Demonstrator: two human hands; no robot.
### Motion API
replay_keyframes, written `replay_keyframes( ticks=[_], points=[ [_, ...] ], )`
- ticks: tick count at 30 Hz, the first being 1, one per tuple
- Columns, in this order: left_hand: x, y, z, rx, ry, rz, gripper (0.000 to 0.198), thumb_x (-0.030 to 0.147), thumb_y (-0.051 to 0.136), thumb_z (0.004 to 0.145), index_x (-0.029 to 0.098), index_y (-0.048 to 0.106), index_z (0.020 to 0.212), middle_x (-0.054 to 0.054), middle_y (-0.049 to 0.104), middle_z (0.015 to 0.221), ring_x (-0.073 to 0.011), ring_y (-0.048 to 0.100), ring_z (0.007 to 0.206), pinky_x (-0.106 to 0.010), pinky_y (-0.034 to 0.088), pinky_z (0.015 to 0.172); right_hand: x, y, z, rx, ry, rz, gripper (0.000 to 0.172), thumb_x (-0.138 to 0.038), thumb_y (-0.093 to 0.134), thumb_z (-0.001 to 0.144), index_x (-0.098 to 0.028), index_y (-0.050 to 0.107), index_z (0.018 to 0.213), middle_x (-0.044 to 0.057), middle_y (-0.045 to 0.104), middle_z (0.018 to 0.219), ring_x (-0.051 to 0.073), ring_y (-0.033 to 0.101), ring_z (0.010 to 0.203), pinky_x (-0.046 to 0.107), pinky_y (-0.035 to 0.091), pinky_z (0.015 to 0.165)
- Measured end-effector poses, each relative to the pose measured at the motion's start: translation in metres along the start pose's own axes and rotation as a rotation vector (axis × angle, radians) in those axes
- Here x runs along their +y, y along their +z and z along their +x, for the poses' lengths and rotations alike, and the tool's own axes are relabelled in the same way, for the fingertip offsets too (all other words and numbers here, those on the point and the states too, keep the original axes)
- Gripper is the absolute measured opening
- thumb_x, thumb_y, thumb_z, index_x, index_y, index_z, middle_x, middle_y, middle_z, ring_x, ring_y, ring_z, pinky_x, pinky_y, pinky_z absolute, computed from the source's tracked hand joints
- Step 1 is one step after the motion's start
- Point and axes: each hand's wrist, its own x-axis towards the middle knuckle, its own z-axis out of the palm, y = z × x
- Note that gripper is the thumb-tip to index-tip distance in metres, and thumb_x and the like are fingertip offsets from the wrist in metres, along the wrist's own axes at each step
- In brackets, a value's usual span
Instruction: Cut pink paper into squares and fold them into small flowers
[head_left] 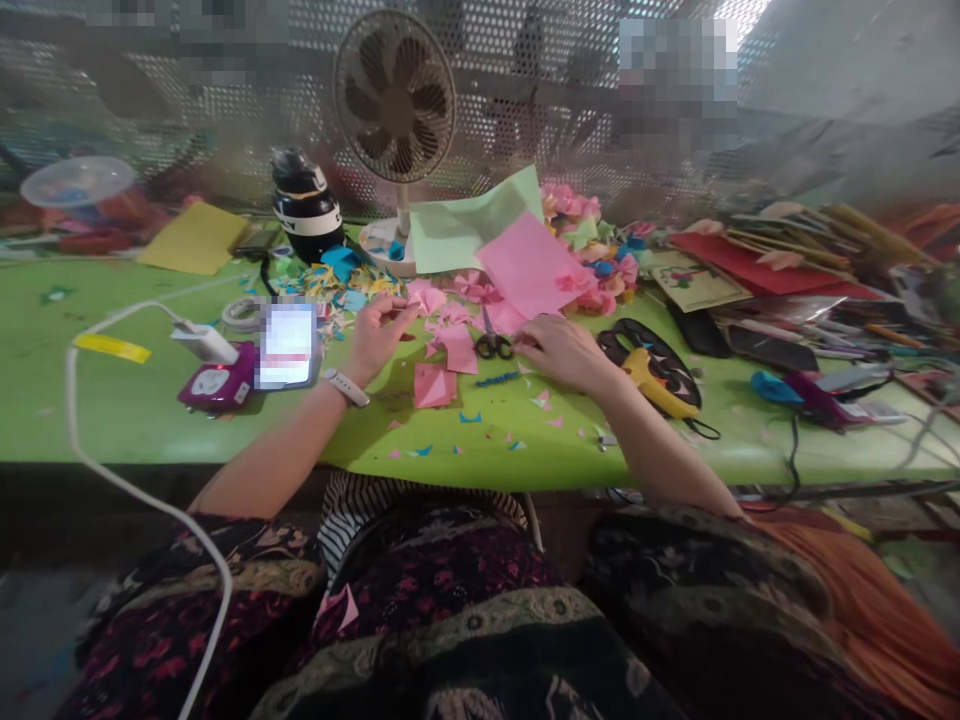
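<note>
My left hand (381, 335) has its thumb and fingertips together at the edge of a pink paper piece (427, 297). My right hand (559, 350) rests low over the green table (487, 440), its fingers curled beside the handles of black scissors (493, 346); whatever its fingertips hold is too small to make out. Between the hands lie pink paper squares (435, 385) and a twisted blue strip (497, 379). A larger pink sheet (529, 270) and a pale green sheet (457, 235) lie behind them.
At the left are a lit phone (289, 345), a purple device (217, 383) with a white cable, and a black bottle (307, 215). A fan (396, 100) stands behind. To the right lie a yellow-handled tool (656, 385) and stacked papers (772, 265).
</note>
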Motion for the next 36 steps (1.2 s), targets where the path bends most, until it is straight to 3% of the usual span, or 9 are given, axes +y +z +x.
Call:
replay_keyframes(
  ticks=[7,14,22,27,31,36],
  points=[
    [-0.008,-0.003,0.006,0.044,-0.05,-0.048,0.025,0.041,0.082,0.081,0.019,0.074,0.091,-0.007,0.071,0.101,-0.0154,0.068,0.086,-0.025,0.062,0.065,-0.027,-0.01,0.03,-0.056,-0.017,-0.03,0.023,-0.022,0.055,0.097,-0.017,0.076,0.105,0.013,0.075,0.108,0.028,0.066,0.101,0.033,0.044,0.081],
    [-0.011,-0.013,0.019,0.262,0.084,-0.064,0.04,0.056,0.081,0.082,0.023,0.069,0.101,-0.007,0.071,0.108,-0.0182,0.067,0.099,-0.029,0.061,0.08,-0.014,-0.008,0.049,-0.008,0.043,0.016,0.027,-0.02,0.055,0.093,-0.016,0.077,0.107,0.014,0.075,0.113,0.029,0.065,0.104,0.035,0.047,0.086],
    [-0.001,-0.025,0.028,0.357,0.239,-0.14,0.047,0.066,0.07,0.087,0.025,0.06,0.106,-0.009,0.068,0.119,-0.0232,0.067,0.111,-0.039,0.062,0.087,-0.009,0.005,0.064,0.013,0.035,0.079,0.028,-0.018,0.054,0.092,-0.016,0.078,0.106,0.013,0.075,0.117,0.03,0.066,0.108,0.039,0.048,0.091],
    [-0.001,-0.038,0.038,0.429,0.244,-0.001,0.056,0.077,0.059,0.09,0.026,0.061,0.112,-0.009,0.067,0.127,-0.0248,0.066,0.12,-0.036,0.062,0.088,-0.005,0.006,0.079,0.03,0.066,0.09,0.025,-0.018,0.057,0.092,-0.017,0.078,0.106,0.013,0.077,0.115,0.029,0.068,0.108,0.04,0.049,0.093],
    [-0.001,-0.043,0.041,0.449,0.22,0.029,0.049,0.071,0.057,0.095,0.027,0.062,0.116,-0.008,0.067,0.128,-0.0248,0.066,0.121,-0.037,0.062,0.088,-0.036,0.018,0.101,-0.037,-0.049,0.176,0.025,-0.021,0.056,0.099,-0.016,0.079,0.107,0.012,0.077,0.115,0.026,0.069,0.104,0.039,0.051,0.093],
    [-0.006,-0.036,0.037,0.418,0.206,-0.013,0.048,0.07,0.058,0.095,0.025,0.063,0.114,-0.008,0.069,0.121,-0.0239,0.068,0.114,-0.038,0.061,0.091,-0.094,0.048,0.135,-0.116,-0.245,0.182,0.031,-0.019,0.057,0.103,-0.025,0.075,0.127,0.01,0.072,0.13,0.022,0.07,0.104,0.033,0.054,0.086]
  ],
)
